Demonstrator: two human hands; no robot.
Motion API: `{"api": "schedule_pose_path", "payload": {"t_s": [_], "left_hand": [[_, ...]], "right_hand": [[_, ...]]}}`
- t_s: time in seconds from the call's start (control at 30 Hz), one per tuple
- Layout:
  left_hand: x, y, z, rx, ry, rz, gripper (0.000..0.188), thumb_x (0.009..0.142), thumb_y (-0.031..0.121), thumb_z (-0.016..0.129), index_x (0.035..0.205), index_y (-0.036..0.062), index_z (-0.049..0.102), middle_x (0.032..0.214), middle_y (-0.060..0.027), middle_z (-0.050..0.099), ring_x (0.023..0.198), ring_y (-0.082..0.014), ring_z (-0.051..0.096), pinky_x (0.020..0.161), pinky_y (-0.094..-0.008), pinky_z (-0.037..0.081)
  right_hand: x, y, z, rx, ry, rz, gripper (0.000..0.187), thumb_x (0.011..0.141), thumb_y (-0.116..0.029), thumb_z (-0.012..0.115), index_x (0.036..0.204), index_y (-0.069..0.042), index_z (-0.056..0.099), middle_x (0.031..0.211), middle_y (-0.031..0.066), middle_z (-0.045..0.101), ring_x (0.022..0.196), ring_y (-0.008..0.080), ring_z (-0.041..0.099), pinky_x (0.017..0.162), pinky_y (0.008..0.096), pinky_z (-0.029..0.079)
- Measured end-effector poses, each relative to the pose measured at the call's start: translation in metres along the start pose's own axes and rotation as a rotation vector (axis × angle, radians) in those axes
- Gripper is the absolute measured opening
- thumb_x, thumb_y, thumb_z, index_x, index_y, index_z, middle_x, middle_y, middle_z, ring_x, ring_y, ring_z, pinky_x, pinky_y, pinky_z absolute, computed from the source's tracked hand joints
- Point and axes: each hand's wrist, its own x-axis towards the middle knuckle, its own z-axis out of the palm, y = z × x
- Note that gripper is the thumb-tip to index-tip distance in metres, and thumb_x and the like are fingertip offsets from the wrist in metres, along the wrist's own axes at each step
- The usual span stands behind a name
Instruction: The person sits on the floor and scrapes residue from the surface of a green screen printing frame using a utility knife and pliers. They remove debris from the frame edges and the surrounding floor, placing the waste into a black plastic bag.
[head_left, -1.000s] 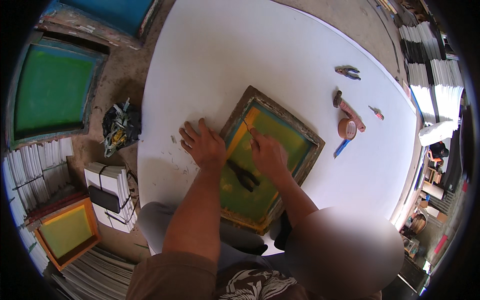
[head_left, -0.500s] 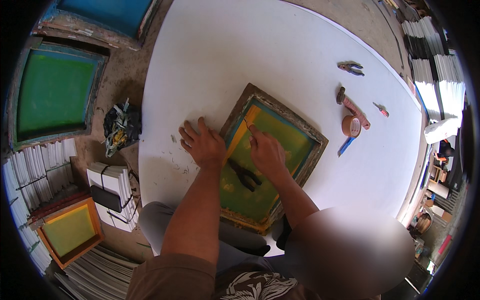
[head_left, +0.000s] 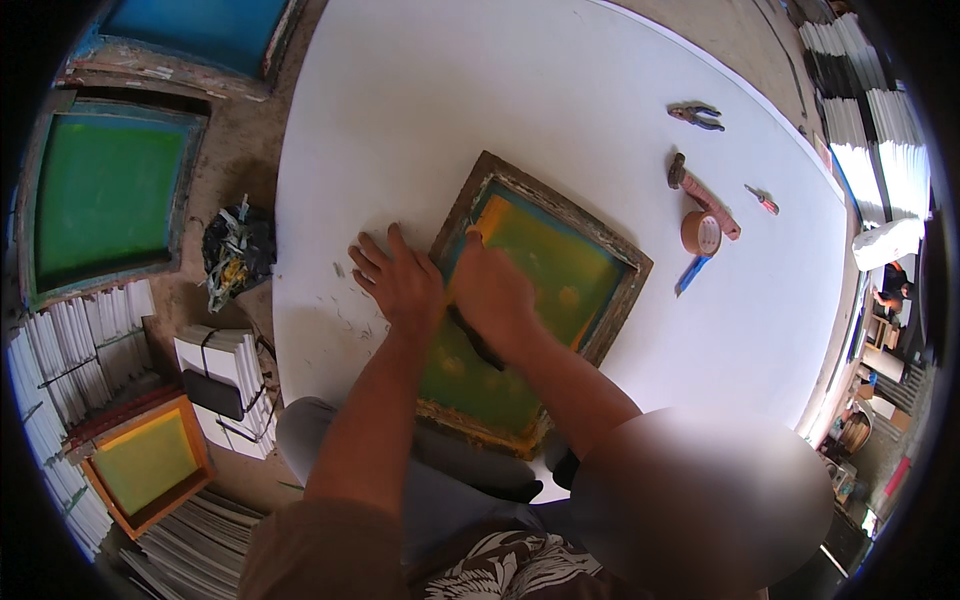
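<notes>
A worn wooden screen-printing frame (head_left: 625,295) with green and yellow mesh lies tilted on the white board, close to my body. My left hand (head_left: 398,283) rests open beside its left edge, the heel against the wood and fingers spread onto the board. Over the mesh, near the upper left inner edge, my right hand (head_left: 492,295) is closed. Whatever its fingers grip is hidden now; a thin dark pointed tool stuck out of them earlier. Dark-handled pliers (head_left: 478,345) lie on the mesh, partly covered by my right hand.
To the right lie pliers (head_left: 696,115), a hammer (head_left: 708,197), a tape roll (head_left: 701,233), a blue cutter (head_left: 691,274) and a small screwdriver (head_left: 763,198). Leftward are a green screen (head_left: 115,190), a black bag of scraps (head_left: 238,250) and tied white stacks (head_left: 225,350).
My right hand has moved left and slightly up, turned over, and now covers the tool tip. The left hand stays by the edge. The whole view has shifted a little.
</notes>
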Motion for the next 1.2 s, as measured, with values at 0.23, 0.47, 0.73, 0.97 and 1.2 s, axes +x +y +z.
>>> {"api": "schedule_pose_path", "payload": {"t_s": [0.23, 0.47, 0.73, 0.97, 1.2], "left_hand": [[0.004, 0.002, -0.004, 0.007, -0.056, -0.016, 0.054, 0.100, 0.022, 0.052, 0.152, 0.0101, 0.041, 0.160, -0.0310, 0.026, 0.151, -0.0538, 0.017, 0.118, -0.0680, 0.021], [0.003, 0.002, -0.003, 0.015, -0.042, -0.022, 0.053, 0.100, 0.023, 0.051, 0.151, 0.0104, 0.041, 0.160, -0.0310, 0.026, 0.152, -0.0537, 0.017, 0.118, -0.0679, 0.021], [0.002, 0.004, 0.000, 0.029, -0.028, -0.022, 0.055, 0.099, 0.024, 0.051, 0.151, 0.0107, 0.041, 0.161, -0.0295, 0.026, 0.152, -0.0524, 0.016, 0.119, -0.0669, 0.021], [0.002, 0.004, -0.002, 0.018, 0.009, -0.034, 0.053, 0.097, 0.022, 0.054, 0.148, 0.0111, 0.045, 0.159, -0.0274, 0.030, 0.150, -0.0503, 0.025, 0.117, -0.0640, 0.027], [0.001, 0.003, 0.001, 0.050, 0.024, -0.019, 0.053, 0.098, 0.022, 0.053, 0.149, 0.0112, 0.045, 0.158, -0.0285, 0.031, 0.149, -0.0512, 0.024, 0.117, -0.0648, 0.026]], "right_hand": [[0.006, 0.018, 0.003, -0.026, -0.007, -0.050, 0.049, 0.097, -0.009, 0.051, 0.145, 0.001, 0.050, 0.099, 0.0313, 0.070, 0.097, 0.0451, 0.072, 0.082, 0.0548, 0.059], [0.011, 0.051, 0.022, 0.083, 0.155, -0.138, 0.044, 0.096, -0.009, 0.058, 0.139, -0.003, 0.060, 0.099, 0.0300, 0.071, 0.091, 0.0468, 0.071, 0.081, 0.0548, 0.055], [0.023, 0.086, 0.041, 0.419, 0.242, -0.255, 0.039, 0.099, -0.013, 0.060, 0.137, -0.007, 0.063, 0.097, 0.0294, 0.070, 0.090, 0.0479, 0.068, 0.080, 0.0548, 0.053], [0.018, 0.080, 0.025, 0.035, 0.220, -0.238, 0.041, 0.098, -0.013, 0.061, 0.139, -0.011, 0.062, 0.092, 0.0242, 0.069, 0.090, 0.0453, 0.070, 0.078, 0.0521, 0.056], [0.020, 0.071, 0.028, 0.097, 0.127, -0.243, 0.045, 0.101, -0.016, 0.054, 0.145, -0.009, 0.055, 0.090, 0.0263, 0.069, 0.086, 0.0457, 0.070, 0.077, 0.0547, 0.055]]}}
